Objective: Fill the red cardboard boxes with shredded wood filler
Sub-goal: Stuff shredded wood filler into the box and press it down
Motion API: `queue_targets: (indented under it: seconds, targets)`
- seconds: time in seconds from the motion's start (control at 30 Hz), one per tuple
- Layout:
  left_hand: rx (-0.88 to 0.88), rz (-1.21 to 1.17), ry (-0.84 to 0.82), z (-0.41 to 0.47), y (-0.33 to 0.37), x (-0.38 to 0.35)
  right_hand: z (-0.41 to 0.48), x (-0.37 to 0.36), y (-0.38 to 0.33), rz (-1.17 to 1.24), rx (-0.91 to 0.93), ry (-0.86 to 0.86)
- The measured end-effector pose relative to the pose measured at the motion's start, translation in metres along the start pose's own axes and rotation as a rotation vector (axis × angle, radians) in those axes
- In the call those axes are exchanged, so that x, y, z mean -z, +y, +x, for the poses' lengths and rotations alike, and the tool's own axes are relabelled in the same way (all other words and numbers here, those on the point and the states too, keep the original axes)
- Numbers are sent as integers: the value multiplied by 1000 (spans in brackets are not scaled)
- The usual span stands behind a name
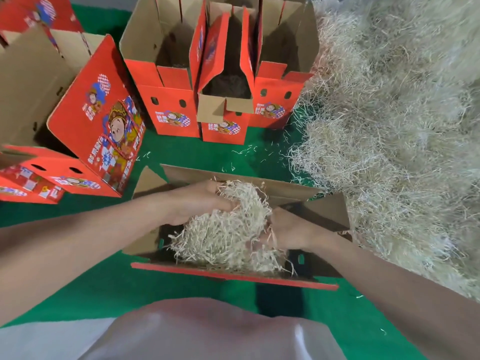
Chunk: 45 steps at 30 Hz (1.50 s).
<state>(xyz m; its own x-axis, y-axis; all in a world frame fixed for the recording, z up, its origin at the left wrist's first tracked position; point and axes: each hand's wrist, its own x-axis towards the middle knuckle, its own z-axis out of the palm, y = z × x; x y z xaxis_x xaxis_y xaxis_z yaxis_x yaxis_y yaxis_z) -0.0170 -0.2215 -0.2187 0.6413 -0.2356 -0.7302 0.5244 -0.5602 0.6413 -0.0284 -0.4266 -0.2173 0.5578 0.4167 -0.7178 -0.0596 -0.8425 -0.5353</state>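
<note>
a person's left hand (197,203) and right hand (288,229) gripped a clump of shredded wood (226,232) from either side, fingers curled into the pale strands, over an open red box (233,276) that stood on a green mat (194,154) just in front of the person. the clump sat partly inside the box, its lower strands spilling against the near red rim, and the brown flaps were folded outward. to the right, just beside the box's right flap, a big pile of shredded wood (389,126) covered the mat up to the frame's edge. loose strands (246,149) lay scattered on the mat between the box and a row of upright red boxes (170,107) beyond it. there were three of these, standing close together with flaps raised and their insides in shadow. at left, a tilted printed box (98,113) leaned among more red boxes.
</note>
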Motion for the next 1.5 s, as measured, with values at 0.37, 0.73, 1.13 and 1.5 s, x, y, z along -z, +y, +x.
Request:
queue_targets:
  seconds: [0.37,0.73,1.13,1.5]
  targets:
    - [77,244,-244,-13,9,-8,11,9,8,633,-147,144]
    - [40,286,30,-1,9,-17,0,-5,19,562,-120,101]
    - [141,-138,-32,-2,15,-18,-1,-2,2,615,-149,27]
    - [150,33,158,-4,-2,5,-34,20,27,739,-135,21]
